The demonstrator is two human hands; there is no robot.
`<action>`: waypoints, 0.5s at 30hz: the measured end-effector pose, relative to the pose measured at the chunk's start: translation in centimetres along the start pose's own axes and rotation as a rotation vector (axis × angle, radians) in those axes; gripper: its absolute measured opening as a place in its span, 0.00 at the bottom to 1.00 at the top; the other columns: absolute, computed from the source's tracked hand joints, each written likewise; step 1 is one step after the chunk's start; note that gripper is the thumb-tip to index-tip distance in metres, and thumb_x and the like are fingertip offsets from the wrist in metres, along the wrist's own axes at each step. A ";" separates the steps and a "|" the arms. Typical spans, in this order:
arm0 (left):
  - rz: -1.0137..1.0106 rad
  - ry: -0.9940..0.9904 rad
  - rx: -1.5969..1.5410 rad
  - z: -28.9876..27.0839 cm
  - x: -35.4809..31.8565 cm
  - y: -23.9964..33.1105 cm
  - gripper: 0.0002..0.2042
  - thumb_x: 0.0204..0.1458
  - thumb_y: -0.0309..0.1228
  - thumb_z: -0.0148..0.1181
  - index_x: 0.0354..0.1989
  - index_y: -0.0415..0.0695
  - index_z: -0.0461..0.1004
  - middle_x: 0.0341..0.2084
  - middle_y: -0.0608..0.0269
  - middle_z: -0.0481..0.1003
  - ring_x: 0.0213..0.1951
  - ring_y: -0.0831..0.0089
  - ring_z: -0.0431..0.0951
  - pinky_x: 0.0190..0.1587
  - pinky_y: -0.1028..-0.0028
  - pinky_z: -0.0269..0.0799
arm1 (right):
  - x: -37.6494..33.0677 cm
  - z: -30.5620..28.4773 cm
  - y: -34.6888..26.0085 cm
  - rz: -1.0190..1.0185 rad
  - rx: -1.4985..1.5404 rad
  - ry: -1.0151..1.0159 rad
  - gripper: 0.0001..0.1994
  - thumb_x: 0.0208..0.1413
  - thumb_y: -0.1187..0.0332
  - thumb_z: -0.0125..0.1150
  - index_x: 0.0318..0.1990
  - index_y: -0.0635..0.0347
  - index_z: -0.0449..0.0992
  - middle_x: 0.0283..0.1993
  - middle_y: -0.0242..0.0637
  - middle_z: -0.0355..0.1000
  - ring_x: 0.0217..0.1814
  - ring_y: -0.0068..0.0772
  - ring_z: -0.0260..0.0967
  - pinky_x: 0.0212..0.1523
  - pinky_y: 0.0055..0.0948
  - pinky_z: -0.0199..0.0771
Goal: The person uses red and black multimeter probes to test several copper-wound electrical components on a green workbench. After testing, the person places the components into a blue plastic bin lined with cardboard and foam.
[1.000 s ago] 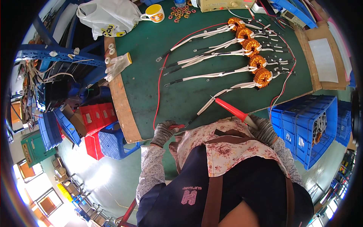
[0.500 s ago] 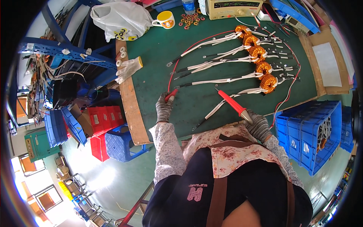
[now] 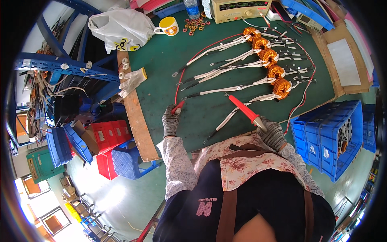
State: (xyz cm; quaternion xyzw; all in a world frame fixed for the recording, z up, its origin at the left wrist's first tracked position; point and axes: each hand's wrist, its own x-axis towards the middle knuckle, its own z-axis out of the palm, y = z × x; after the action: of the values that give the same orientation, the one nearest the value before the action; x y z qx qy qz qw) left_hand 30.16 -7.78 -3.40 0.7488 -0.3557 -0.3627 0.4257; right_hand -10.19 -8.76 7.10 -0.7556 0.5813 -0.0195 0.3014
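Note:
My left hand, in a grey knit glove, is closed round a red-sleeved test clip with a thin red wire running from it. Just beyond the clip lies the black-sleeved end of a white lead; whether they touch I cannot tell. My right hand, gloved alike, grips a large red test probe by its grey end. The probe's thin tip points up-left, below that same lead. Several copper-wound toroid coils stand in a row, with white leads spreading left and shorter ones right.
Behind are a bench meter, a mug, a bottle, small rings and a plastic bag. A spare glove lies at the left edge. Blue crates stand right; a blue stool stands left.
My left hand has drawn the red clip slightly back toward me from the lead's end. The probe in my right hand keeps nearly the same place; the whole view has shifted a little.

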 end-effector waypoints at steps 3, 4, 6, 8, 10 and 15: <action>0.043 0.013 0.077 0.3 -0.1 1.3 0.12 0.47 0.31 0.61 0.40 0.45 0.72 0.21 0.70 0.70 0.15 0.84 0.60 0.18 0.81 0.58 | 0.4 -0.2 0.2 -0.004 -0.013 -0.023 0.22 0.45 0.62 0.54 0.49 0.62 0.66 0.31 0.52 0.71 0.33 0.52 0.70 0.34 0.42 0.70; 0.020 0.004 0.064 0.4 0.0 1.1 0.12 0.47 0.32 0.61 0.40 0.45 0.72 0.20 0.70 0.70 0.15 0.84 0.61 0.18 0.81 0.59 | 0.4 -0.3 0.1 -0.005 -0.018 -0.022 0.22 0.45 0.62 0.53 0.49 0.62 0.66 0.31 0.52 0.71 0.33 0.52 0.70 0.34 0.42 0.70; -0.026 -0.009 0.039 0.2 -0.1 0.4 0.13 0.47 0.32 0.61 0.41 0.44 0.72 0.20 0.70 0.69 0.16 0.84 0.61 0.19 0.81 0.59 | 0.3 -0.3 -0.2 -0.011 -0.029 -0.022 0.22 0.46 0.62 0.53 0.49 0.62 0.66 0.31 0.53 0.71 0.33 0.52 0.70 0.34 0.42 0.70; 0.028 0.001 0.078 -0.1 0.3 -0.8 0.13 0.47 0.32 0.61 0.41 0.44 0.72 0.19 0.70 0.69 0.15 0.84 0.61 0.18 0.80 0.59 | 0.4 -0.3 -0.2 -0.016 -0.028 -0.033 0.22 0.46 0.62 0.53 0.49 0.61 0.66 0.31 0.52 0.71 0.33 0.52 0.70 0.34 0.42 0.70; 0.028 0.006 0.079 -0.3 0.4 -1.7 0.13 0.47 0.32 0.61 0.41 0.43 0.72 0.18 0.70 0.69 0.15 0.84 0.62 0.18 0.80 0.59 | 0.5 -0.2 -0.1 -0.024 -0.031 -0.035 0.22 0.46 0.61 0.53 0.49 0.61 0.66 0.30 0.52 0.71 0.32 0.52 0.70 0.34 0.42 0.70; -0.106 -0.033 0.060 -0.2 -0.3 1.2 0.12 0.47 0.33 0.61 0.39 0.45 0.73 0.19 0.68 0.69 0.17 0.84 0.62 0.20 0.80 0.62 | 0.6 -0.3 -0.2 -0.035 -0.037 -0.040 0.22 0.46 0.61 0.53 0.49 0.62 0.66 0.29 0.51 0.71 0.31 0.51 0.70 0.33 0.42 0.70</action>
State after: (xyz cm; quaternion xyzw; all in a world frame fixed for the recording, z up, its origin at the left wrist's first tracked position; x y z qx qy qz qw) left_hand 29.85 -7.90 -2.17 0.7730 -0.3330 -0.3862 0.3773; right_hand -9.97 -9.37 7.26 -0.7715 0.5619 0.0013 0.2985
